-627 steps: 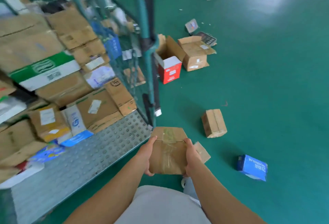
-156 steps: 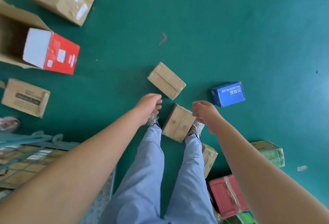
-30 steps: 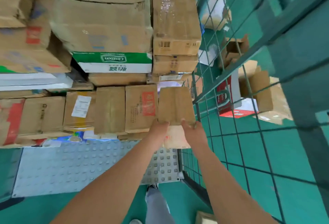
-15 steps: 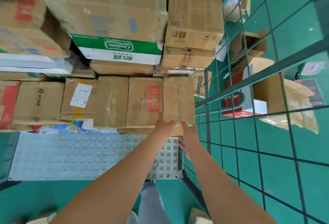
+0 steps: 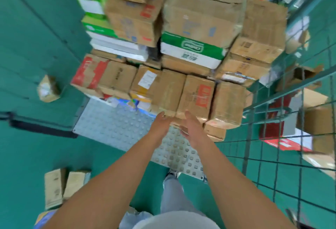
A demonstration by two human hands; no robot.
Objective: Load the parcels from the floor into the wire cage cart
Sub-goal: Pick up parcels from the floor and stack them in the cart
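Observation:
The wire cage cart has a studded grey floor plate (image 5: 116, 128) and a green mesh side wall (image 5: 272, 138). It is stacked with several cardboard parcels. The brown taped parcel (image 5: 228, 104) stands at the right end of the front row, against the mesh. My left hand (image 5: 161, 124) and my right hand (image 5: 190, 126) hover just in front of the row, fingers apart, holding nothing. Two small brown parcels (image 5: 63, 185) lie on the green floor at lower left.
A taped small parcel (image 5: 48, 88) lies on the floor left of the cart. Beyond the mesh on the right sit an open brown carton (image 5: 316, 118) and a red-and-white box (image 5: 280, 138). My legs and shoe (image 5: 172, 176) stand at the cart's front edge.
Both hands have let go of the brown parcel, which now stands in the front row, and have drawn back from it. The view has swung left.

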